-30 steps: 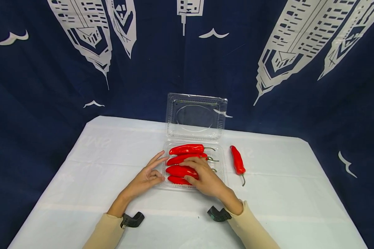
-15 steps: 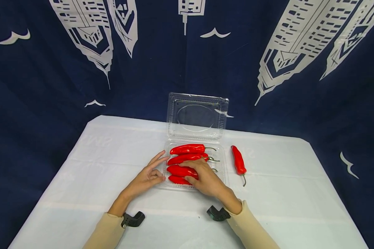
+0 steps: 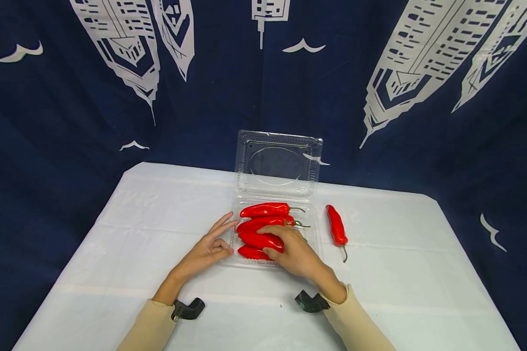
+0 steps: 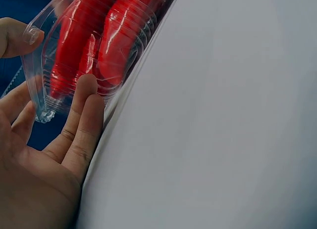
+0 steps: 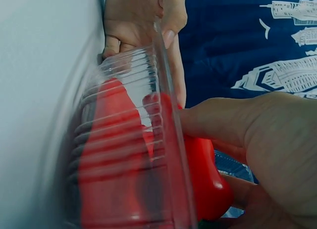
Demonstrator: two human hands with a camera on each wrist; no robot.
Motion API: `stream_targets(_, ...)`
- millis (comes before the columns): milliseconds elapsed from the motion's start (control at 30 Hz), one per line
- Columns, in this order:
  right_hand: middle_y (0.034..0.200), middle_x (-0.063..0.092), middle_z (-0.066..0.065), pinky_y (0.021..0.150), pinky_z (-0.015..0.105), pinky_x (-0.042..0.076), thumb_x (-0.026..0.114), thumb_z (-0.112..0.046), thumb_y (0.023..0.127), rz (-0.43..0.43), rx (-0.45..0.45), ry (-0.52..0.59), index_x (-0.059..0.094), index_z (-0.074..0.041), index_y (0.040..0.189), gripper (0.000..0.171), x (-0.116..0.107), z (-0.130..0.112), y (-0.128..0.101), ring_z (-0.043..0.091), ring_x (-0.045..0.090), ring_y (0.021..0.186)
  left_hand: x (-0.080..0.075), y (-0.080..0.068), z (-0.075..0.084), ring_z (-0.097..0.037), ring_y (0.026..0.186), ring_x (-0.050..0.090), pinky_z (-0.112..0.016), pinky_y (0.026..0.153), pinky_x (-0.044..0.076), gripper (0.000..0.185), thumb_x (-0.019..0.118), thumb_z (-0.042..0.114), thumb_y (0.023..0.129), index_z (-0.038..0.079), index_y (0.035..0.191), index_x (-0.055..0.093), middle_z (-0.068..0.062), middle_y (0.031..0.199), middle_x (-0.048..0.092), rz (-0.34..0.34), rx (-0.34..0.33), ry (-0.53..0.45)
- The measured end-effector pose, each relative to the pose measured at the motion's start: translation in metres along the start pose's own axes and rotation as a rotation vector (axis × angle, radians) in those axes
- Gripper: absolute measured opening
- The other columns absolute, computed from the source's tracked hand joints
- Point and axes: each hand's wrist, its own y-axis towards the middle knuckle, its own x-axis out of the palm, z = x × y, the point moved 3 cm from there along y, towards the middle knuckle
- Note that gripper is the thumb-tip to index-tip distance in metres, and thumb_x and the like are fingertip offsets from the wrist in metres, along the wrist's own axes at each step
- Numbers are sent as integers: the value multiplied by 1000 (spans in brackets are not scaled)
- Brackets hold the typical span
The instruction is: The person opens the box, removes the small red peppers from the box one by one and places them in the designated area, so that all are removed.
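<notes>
A clear plastic clamshell container [image 3: 314, 243] lies with its lid raised, several red peppers in its base in a row. My right hand [image 3: 296, 251] pinches one red pepper [image 3: 261, 240] between thumb and fingers, over the base; in the right wrist view that pepper [image 5: 203, 174] shows above the container's rim. Against the container's left side rests my left hand [image 3: 204, 251], fingers mostly extended; in the left wrist view its fingertips [image 4: 86, 90] touch the outer wall. The front pepper [image 3: 252, 252] is partly hidden by my right hand.
Another red pepper [image 3: 336, 226] lies on the white tabletop [image 3: 399, 273] to the right of the container. The upright lid [image 3: 276, 165] stands at the back, before a dark blue printed curtain [image 3: 228, 97].
My right hand has shifted slightly right, and the pepper in it has moved right with it. My left hand stays at the container's side.
</notes>
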Motion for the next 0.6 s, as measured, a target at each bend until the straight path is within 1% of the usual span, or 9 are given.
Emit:
stream_targets(100, 125, 69, 1, 107, 49, 46, 78, -11, 85, 10, -16, 14, 68, -14, 126, 42, -3, 0, -1, 25, 60, 123, 0, -1, 0, -36, 89, 65, -20, 85, 55, 70, 63, -1, 93, 12, 156, 36, 0, 169, 11, 2, 4, 2)
stream_targets(333, 124, 68, -1, 107, 47, 46, 80, -10, 83, 26, -45, 32, 68, -15, 123, 42, -9, 2, -3, 22, 60, 122, 1, -2, 0, -37, 88, 65, -20, 84, 55, 70, 64, -2, 92, 8, 155, 36, -1, 169, 11, 3, 10, -2)
stream_targets(433, 124, 68, -1, 105, 49, 46, 80, -11, 83, 32, -49, 33, 68, -15, 123, 42, -13, 2, -4, 23, 60, 122, 1, -1, 0, -35, 87, 65, -20, 84, 55, 70, 64, -3, 92, 8, 155, 36, -2, 169, 11, 6, 8, -5)
stream_targets(533, 127, 67, 0, 105, 52, 44, 79, -11, 84, 38, -33, 34, 67, -15, 125, 43, -17, 4, -6, 24, 59, 123, 1, -1, 0, -32, 86, 65, -19, 83, 55, 70, 64, -2, 92, 9, 155, 36, -1, 169, 11, 7, 5, -6)
stream_targets(600, 128, 66, 1, 105, 52, 45, 79, -11, 84, 41, -26, 43, 66, -15, 126, 44, -19, 5, -7, 24, 59, 124, 1, 0, 0, -32, 86, 65, -19, 83, 55, 70, 64, -3, 92, 9, 155, 36, -1, 169, 11, 6, 8, -6)
